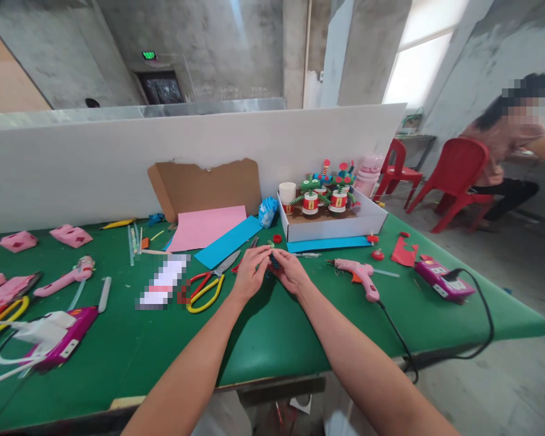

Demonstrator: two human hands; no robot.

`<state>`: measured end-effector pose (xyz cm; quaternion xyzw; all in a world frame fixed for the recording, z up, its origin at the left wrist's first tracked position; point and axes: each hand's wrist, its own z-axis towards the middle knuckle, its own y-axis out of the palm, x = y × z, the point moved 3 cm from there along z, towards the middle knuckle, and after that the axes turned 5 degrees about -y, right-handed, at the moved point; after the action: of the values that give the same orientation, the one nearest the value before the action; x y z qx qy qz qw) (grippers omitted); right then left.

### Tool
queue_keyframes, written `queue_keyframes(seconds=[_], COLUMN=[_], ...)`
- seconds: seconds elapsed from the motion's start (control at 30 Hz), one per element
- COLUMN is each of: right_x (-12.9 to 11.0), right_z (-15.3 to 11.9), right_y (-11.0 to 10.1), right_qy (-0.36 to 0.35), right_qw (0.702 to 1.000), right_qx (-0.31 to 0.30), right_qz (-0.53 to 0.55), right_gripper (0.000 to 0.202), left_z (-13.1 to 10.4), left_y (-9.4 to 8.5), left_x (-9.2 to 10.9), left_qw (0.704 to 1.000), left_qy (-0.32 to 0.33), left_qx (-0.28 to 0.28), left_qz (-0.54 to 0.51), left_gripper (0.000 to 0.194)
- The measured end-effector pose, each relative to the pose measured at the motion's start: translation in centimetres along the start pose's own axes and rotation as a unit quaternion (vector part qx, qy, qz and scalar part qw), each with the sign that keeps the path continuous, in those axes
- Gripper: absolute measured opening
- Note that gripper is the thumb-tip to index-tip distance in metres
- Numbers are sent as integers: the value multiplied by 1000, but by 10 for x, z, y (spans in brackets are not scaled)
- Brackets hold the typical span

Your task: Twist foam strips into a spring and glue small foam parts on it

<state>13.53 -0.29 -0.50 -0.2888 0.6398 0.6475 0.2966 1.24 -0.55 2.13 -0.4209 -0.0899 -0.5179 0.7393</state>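
Note:
Over the green table (272,357), my left hand (253,270) and my right hand (291,272) meet with fingers closed. Between the fingertips is a small dark, ridged piece (275,261) that looks like a folded paper spring; the fingers partly cover it. A bit of pale green ridged material (270,243) shows just beyond my left fingertips. Close by my left hand lie scissors (209,284) with red and yellow handles. A red round cap (277,239) sits just past my hands. To the right rests a pink glue gun (361,274) with its cord trailing off the table.
Behind stands a white box (333,229) holding several cup-bodied figures (338,201). Pink paper (209,227) and a blue strip (229,242) lie left of it. Power strips (445,281) are at both sides. A person (495,145) sits beyond, by red chairs (463,166).

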Motion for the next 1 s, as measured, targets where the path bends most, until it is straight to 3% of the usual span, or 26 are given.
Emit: queue_keyframes(seconds=[0.17,0.27,0.47,0.63,0.77,0.87,1.0], right_x=[-3,-5,-9,-13,-17,-22,-25], right_z=[1,0,-3,-2,-1,-3,-8], right_y=[-4,-4,0,2,2,6,11], right_qy=[-11,-10,-13,-30,-81,-129,-142], right_qw=[999,999,999,998,994,985,978], right_qx=[42,36,-1,-34,-23,-16,-29], right_qz=[-23,-32,-39,-44,-67,-112,-151], right_gripper=[35,37,35,39,38,34,31], left_z=[0,0,0,5,5,4,1], left_y=[1,2,0,-12,-14,-5,6], left_x=[11,13,9,4,-4,-8,-8], left_qw=[996,996,1000,987,952,906,845], left_qy=[26,28,-12,-91,-204,-281,-326], left_qx=[-15,-5,15,49,55,5,-59], left_qz=[90,89,-20,-124,-220,-317,-419], left_gripper=[32,32,32,32,33,37,38])
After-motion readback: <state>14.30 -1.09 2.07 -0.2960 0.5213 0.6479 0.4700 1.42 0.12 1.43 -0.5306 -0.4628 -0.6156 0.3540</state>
